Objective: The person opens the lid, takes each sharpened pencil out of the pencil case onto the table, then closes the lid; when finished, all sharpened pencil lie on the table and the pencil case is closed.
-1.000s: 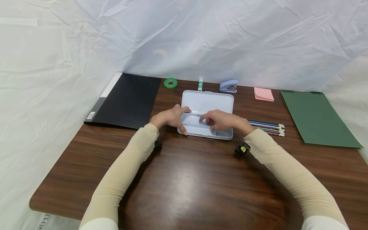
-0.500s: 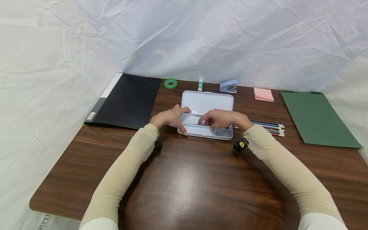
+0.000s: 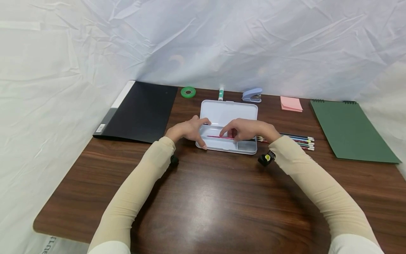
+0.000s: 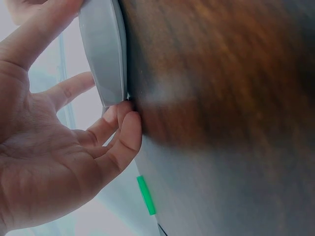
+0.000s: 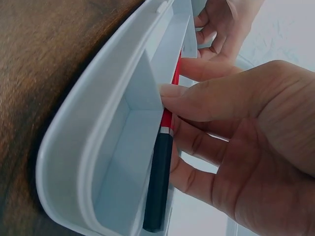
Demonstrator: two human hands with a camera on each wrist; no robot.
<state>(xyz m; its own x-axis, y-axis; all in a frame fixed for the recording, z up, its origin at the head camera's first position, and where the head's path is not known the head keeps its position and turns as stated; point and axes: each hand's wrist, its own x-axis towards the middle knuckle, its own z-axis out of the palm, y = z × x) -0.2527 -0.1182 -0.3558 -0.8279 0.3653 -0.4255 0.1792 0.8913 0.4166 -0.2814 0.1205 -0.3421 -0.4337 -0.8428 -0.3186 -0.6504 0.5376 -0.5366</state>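
While the open pencil case (image 3: 226, 127) lies flat on the table (image 3: 203, 197), these points are noted:

Pencil case: a white hinged box, its lid laid back toward the far side, its tray nearest the person; it sits mid-table, between the black folder (image 3: 139, 111) and the loose pencils (image 3: 298, 141)

Left hand (image 3: 187, 130): placed at the left end of the tray, thumb against the near wall and fingers (image 4: 123, 132) spread loosely over the corner; the case is steadied, not lifted

Right hand (image 3: 247, 129): curled over the tray, its fingers (image 5: 206, 101) pinched narrowly round a red pencil (image 5: 167, 118)

Red pencil: held lengthwise inside the tray's long compartment, its dark end toward the right end wall; whether it already rests on the tray floor cannot be told

Handling of the pencil: judged light, stiff and smooth, so likely to roll or slip; best taken mid-shaft between thumb and fingertips, as is done here, and its point is probably brittle

Handling of the case: judged light, rigid plastic that would slide on the polished wood unless held at an end wall

Loose pencils: several lie side by side just right of the case, partly hidden by the right wrist

Far edge: a green tape roll (image 3: 188, 92), a small marker (image 3: 220, 94), a blue stapler (image 3: 252, 95), pink sticky notes (image 3: 290, 104)

Far right: a green spiral notebook (image 3: 350, 132)
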